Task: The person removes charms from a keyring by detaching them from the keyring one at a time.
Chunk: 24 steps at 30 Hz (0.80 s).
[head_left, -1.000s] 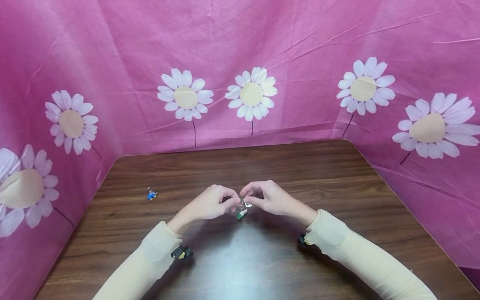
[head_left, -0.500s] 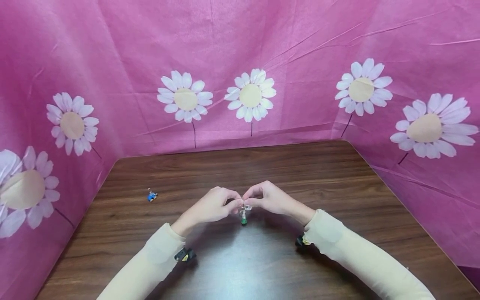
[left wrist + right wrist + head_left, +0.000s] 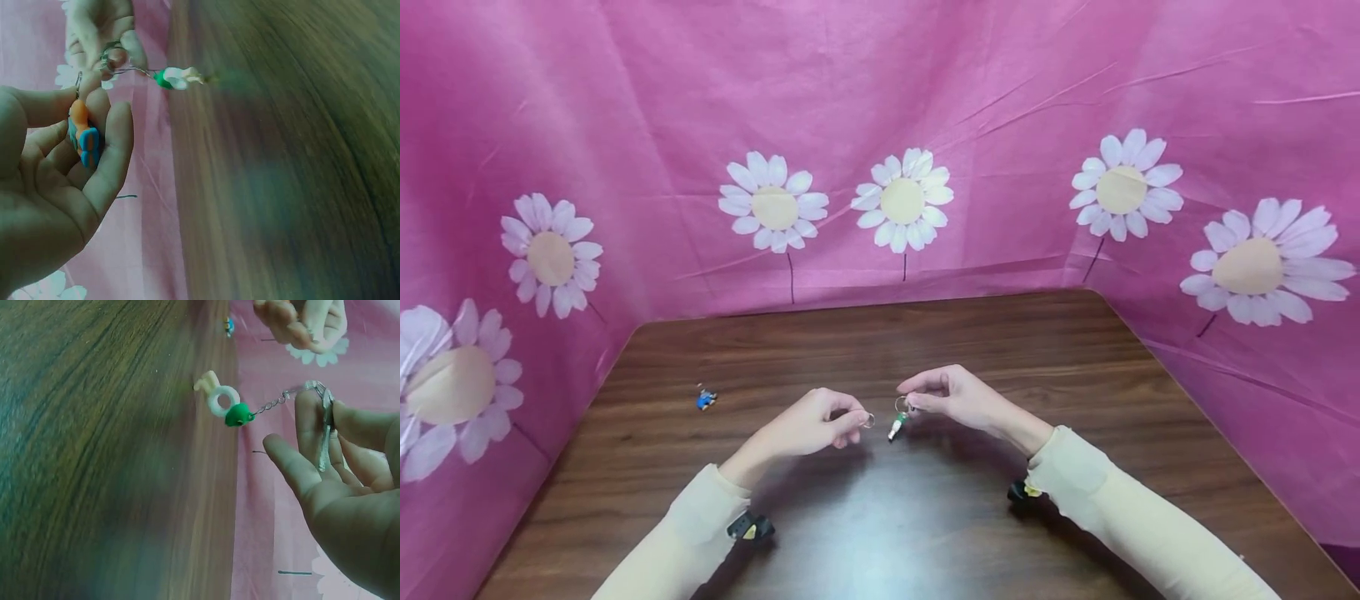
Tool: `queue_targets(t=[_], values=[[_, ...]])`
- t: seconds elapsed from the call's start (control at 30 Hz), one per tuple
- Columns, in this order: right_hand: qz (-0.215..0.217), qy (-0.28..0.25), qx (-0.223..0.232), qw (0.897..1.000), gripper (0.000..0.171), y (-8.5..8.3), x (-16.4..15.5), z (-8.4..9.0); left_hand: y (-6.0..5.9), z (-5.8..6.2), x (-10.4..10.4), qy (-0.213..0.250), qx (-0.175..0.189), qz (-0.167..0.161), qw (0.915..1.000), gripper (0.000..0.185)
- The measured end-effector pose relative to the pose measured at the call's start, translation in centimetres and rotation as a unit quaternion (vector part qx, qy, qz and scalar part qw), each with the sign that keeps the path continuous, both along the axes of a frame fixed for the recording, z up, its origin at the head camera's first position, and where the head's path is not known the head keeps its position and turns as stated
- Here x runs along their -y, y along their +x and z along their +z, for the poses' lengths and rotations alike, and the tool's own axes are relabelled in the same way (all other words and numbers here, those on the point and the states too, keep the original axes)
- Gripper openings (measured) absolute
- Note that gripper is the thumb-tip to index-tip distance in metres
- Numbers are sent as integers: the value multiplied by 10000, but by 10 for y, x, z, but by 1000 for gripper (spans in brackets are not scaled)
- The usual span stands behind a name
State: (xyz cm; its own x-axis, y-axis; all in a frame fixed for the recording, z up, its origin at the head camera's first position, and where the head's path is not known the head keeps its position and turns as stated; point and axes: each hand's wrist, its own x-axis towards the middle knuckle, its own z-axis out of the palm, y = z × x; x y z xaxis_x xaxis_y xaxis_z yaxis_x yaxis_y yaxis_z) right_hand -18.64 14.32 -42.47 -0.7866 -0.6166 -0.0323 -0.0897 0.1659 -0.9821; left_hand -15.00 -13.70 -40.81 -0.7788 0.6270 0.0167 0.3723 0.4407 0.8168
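Observation:
My left hand (image 3: 854,421) pinches a small metal ring (image 3: 868,419) just above the wooden table (image 3: 925,333). In the left wrist view its curled fingers (image 3: 103,140) cradle an orange and blue charm (image 3: 84,134) that belongs to that ring. A short gap to the right, my right hand (image 3: 912,400) pinches a second key ring (image 3: 901,406). A green and white charm (image 3: 895,429) dangles from it on a short chain, tilted, close over the table. The right wrist view shows this charm (image 3: 223,404) and the ring (image 3: 320,400) held between thumb and fingers.
A small blue figure (image 3: 704,400) lies on the table to the left of my hands. Pink cloth with white daisies (image 3: 850,83) walls in the table at the back and on both sides. Cream sleeves cover both forearms.
My hands were joined over the rings and have drawn apart. The left now keeps one ring, the right keeps the ring with the green and white charm. The view tilted slightly.

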Motion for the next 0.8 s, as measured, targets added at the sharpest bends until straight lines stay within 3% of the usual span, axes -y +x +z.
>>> queue_targets(t=[0.13,0.3,0.57,0.8], values=[[37,177,-68,9998,37,1,1,1,3,-2,4,451,674,207,9965,28],[-24,525,-296,9982,32,1,2,0,4,-9,9,584,1052,385,9920,29],[280,1328,-996,9857,25,0,-2,-2,9,-23,15,606,1343,414,9882,27],[463,1610,-1538,9738,20,-3,-5,-3,12,-24,22,674,1400,446,9868,26]])
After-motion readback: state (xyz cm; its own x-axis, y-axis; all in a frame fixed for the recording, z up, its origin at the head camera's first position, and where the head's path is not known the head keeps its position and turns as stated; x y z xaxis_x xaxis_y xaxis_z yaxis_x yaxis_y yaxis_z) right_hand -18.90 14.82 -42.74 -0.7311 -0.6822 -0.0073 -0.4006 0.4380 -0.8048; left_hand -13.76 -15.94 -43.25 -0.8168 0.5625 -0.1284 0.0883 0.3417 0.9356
